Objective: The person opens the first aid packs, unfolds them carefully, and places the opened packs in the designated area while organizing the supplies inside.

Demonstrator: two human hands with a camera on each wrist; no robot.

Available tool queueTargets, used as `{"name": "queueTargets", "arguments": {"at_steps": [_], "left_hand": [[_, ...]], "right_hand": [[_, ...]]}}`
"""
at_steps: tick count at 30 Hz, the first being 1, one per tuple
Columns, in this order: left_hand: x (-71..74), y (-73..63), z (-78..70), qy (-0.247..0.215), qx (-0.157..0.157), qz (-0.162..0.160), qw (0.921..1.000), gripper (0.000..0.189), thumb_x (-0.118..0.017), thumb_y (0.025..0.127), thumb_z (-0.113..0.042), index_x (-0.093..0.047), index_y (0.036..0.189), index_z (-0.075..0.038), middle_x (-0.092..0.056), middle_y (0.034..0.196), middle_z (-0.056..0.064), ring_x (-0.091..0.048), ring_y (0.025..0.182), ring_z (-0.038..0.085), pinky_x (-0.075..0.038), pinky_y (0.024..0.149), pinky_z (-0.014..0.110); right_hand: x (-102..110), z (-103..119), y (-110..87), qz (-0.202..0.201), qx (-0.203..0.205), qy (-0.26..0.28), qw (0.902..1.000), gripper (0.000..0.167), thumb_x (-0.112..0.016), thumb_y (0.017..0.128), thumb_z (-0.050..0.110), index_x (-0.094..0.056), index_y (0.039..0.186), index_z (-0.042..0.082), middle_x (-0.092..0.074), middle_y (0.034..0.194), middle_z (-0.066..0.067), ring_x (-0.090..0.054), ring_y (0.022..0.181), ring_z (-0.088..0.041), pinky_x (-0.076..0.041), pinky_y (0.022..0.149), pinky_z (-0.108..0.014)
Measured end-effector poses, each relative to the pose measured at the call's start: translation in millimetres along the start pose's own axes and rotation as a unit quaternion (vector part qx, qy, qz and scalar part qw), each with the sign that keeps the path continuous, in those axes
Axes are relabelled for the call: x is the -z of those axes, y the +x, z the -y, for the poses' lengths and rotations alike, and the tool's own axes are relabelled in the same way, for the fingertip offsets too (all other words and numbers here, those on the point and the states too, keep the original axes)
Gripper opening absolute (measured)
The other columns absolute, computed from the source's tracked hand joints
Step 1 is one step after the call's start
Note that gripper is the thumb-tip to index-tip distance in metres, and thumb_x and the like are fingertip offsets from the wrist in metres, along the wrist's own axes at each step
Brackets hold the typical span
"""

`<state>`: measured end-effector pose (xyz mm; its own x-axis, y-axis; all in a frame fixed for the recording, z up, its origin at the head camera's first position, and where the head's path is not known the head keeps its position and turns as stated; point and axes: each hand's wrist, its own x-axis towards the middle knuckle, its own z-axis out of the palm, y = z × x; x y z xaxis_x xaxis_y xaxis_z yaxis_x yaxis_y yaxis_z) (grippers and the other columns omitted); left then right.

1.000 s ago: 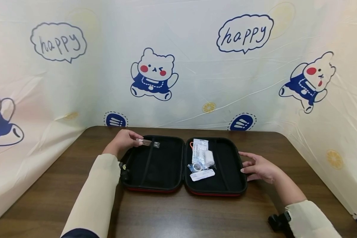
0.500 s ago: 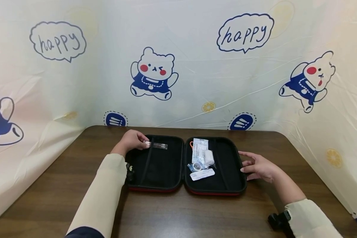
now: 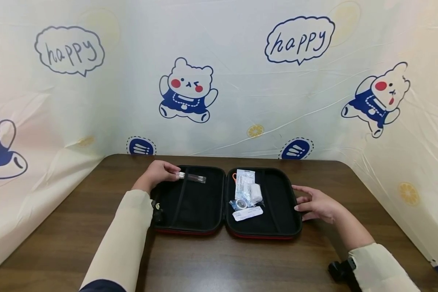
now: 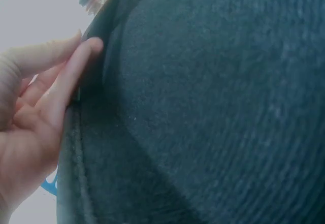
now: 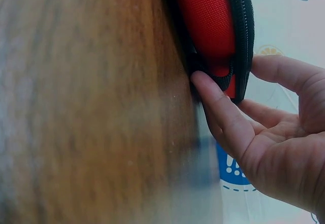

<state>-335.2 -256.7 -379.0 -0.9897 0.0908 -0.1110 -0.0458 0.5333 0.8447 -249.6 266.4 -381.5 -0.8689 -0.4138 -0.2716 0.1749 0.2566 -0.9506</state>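
A black-lined first-aid case (image 3: 204,207) with a red outer shell (image 5: 208,16) lies unfolded on the table. My left hand (image 3: 158,175) is at the top left corner of its left half, fingertips right at the white end of a slim clear packet of sticks (image 3: 196,178). That packet lies across the left elastic strap (image 3: 180,200). In the left wrist view, thumb and finger (image 4: 76,66) come together beside the dark lining. My right hand (image 3: 321,206) holds the outer edge of the right half, fingers on the zipped rim and handle loop (image 5: 223,82).
In the right half lie a white packet (image 3: 243,182), a white roll (image 3: 256,192), a tape ring (image 3: 241,204), a flat white strip (image 3: 247,213) and an orange scissor handle (image 3: 235,177). Around the wooden table (image 3: 204,263) hangs a printed curtain (image 3: 233,81).
My left hand moved right with the packet, sliding it further over the left half, then drew slightly back left, showing more of its white end. The right hand has stayed on the case.
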Motion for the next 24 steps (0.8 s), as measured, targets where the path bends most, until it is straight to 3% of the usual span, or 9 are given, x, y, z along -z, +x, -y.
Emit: {"name": "queueTargets", "arguments": {"at_steps": [7,13,24], "left_hand": [[-6.3,3.3,-6.2,0.020,0.000,-0.008,0.9998,0.025,-0.077,0.082,-0.003,-0.071,0.106,0.003,-0.072,0.097,0.013,-0.070,0.078,0.017,-0.058,0.074,0.032],[-13.3,8.1,-7.0,0.051,-0.012,-0.011,0.9986,0.025,-0.076,0.084,-0.006,-0.072,0.108,0.000,-0.073,0.098,0.011,-0.068,0.083,0.015,-0.057,0.080,0.034],[-25.9,14.5,-8.8,0.052,-0.019,-0.010,0.9984,0.021,-0.070,0.087,0.002,-0.069,0.108,0.001,-0.072,0.101,0.014,-0.068,0.089,0.020,-0.056,0.082,0.036]], "right_hand": [[-1.4,1.3,0.2,-0.008,-0.004,-0.005,0.9999,0.085,-0.066,0.088,-0.003,-0.012,0.154,-0.001,-0.057,0.115,-0.022,-0.061,0.090,-0.024,-0.058,0.075,-0.045],[-1.7,2.0,-1.1,-0.007,-0.003,-0.007,0.9999,0.085,-0.065,0.088,-0.003,-0.011,0.153,-0.002,-0.056,0.116,-0.023,-0.061,0.089,-0.023,-0.058,0.075,-0.045],[-1.1,1.8,-0.3,-0.008,-0.003,-0.010,0.9999,0.084,-0.066,0.088,-0.003,-0.012,0.153,-0.001,-0.055,0.119,-0.025,-0.061,0.091,-0.024,-0.057,0.077,-0.046]]}}
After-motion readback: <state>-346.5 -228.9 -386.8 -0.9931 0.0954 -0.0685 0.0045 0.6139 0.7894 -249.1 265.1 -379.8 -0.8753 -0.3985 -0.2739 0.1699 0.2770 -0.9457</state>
